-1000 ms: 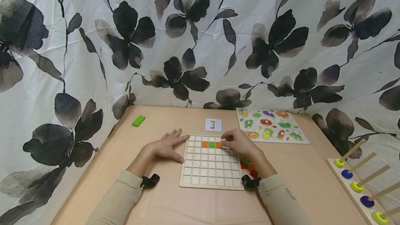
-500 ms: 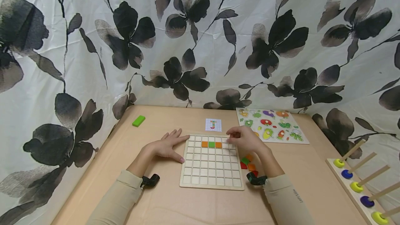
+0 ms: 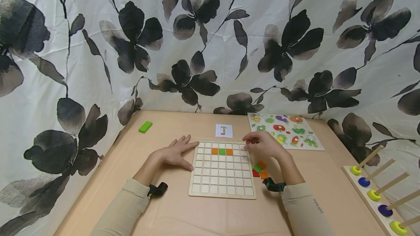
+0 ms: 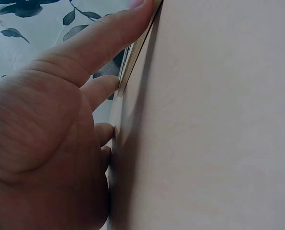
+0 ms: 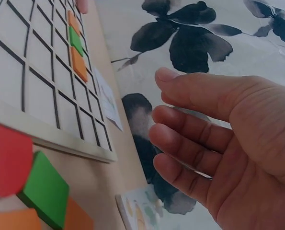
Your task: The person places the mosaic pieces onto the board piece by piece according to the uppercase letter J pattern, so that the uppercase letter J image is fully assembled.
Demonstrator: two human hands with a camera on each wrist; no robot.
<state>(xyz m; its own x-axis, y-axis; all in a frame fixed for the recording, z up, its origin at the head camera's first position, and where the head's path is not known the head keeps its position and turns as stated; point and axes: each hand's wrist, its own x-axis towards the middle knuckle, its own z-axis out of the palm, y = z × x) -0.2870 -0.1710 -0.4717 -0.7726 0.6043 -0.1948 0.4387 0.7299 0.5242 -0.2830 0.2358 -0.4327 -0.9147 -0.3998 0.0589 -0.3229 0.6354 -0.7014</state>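
The board point(image 3: 222, 177) lies flat at the middle of the tabletop point(image 3: 177, 214), its grid holding an orange tile point(image 3: 214, 151), a green tile point(image 3: 222, 151) and a second orange tile point(image 3: 229, 152) side by side in the second row from the far edge. The left hand point(image 3: 175, 154) rests with fingers straight and spread, grasping nothing, thumb and index fingertip touching the board's left edge. The right hand point(image 3: 262, 144) is beside the board's far right corner; its fingers point(image 5: 176, 139) are loosely bent, with a gap under the thumb and nothing between them, and the right wrist view shows them apart from the board.

Loose tiles point(image 3: 257, 168), red, green and orange, crowd the board's right edge, so room there is tight; a wide stretch of tabletop runs from them to the peg rack point(image 3: 377, 199). Another broad stretch spreads from the board's near edge toward the person. A narrow strip parts the far edge from the card point(image 3: 224, 131). The green block point(image 3: 146, 127) sits near the tabletop's left edge, well apart from the left hand. The puzzle point(image 3: 288, 132) reaches the far edge, against the curtain point(image 3: 197, 46).

The right sleeve point(image 3: 306, 207) bears dark lettering, too small to read. The card shows a coloured pattern on a grid; the puzzle bears vegetable pictures.
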